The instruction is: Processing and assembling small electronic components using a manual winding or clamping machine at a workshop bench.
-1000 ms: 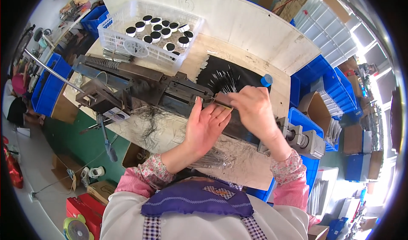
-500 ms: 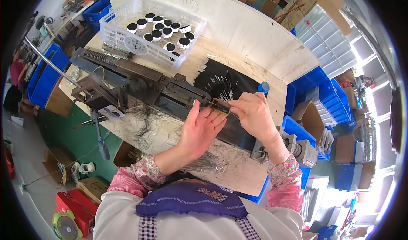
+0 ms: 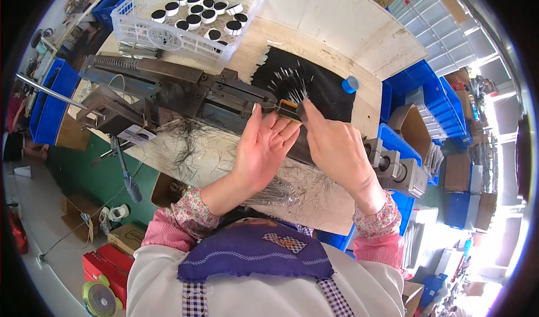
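Observation:
A long dark metal bench machine with a coil spring lies across the table. At its right end is a small metal holder with an orange-yellow edge. My left hand is palm up and open, its fingertips against or just under the holder. On the right side of the holder, my right hand is closed, index finger stretched to it; whatever its fingertips may hold is hidden. Just beyond, several thin pale-tipped needle-like pieces fan out over a black cloth.
A blue round cap sits at the cloth's right edge. Behind the machine, a clear plastic crate holds several white cylinders with black tops. Loose black hairs and a clear bag of thin wires lie in front. Metal cylinder fittings stand right.
My right hand has turned, its index finger now pressed toward the holder's right side, where thumb and fingers pinched before. My left hand keeps its pose. The whole view has shifted slightly.

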Action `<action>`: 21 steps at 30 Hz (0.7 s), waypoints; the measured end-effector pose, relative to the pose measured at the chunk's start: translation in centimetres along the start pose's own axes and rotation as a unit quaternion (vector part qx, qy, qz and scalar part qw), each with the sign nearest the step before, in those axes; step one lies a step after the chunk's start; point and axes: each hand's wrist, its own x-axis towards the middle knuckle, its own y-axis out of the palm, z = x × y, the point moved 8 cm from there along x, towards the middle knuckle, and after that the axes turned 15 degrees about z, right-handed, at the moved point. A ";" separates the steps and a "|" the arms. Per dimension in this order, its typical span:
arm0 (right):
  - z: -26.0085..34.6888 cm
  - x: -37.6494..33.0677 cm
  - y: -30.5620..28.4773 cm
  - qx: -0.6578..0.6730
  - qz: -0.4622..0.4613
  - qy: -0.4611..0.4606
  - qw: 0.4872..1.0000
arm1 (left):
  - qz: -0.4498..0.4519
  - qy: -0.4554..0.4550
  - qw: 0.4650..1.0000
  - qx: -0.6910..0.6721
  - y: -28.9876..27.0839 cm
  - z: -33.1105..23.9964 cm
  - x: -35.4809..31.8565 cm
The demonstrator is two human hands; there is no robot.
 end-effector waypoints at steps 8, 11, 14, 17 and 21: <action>1.5 0.7 1.3 -0.133 0.037 0.003 0.990 | -0.021 -0.023 0.999 -0.021 -0.5 0.1 0.0; 0.9 0.6 1.1 -0.133 0.045 0.016 0.990 | -0.044 -0.044 0.998 0.018 -0.2 0.0 0.3; 0.6 0.4 1.0 -0.082 0.076 0.012 0.994 | -0.077 -0.053 0.995 0.048 -0.8 0.7 -0.1; -0.7 -2.7 2.2 0.072 0.012 -0.003 0.997 | -0.098 -0.028 0.994 0.049 -1.9 2.5 -0.7; -1.7 -7.8 9.8 0.163 0.179 0.022 0.970 | -0.153 -0.061 0.986 0.023 -3.0 5.5 -1.3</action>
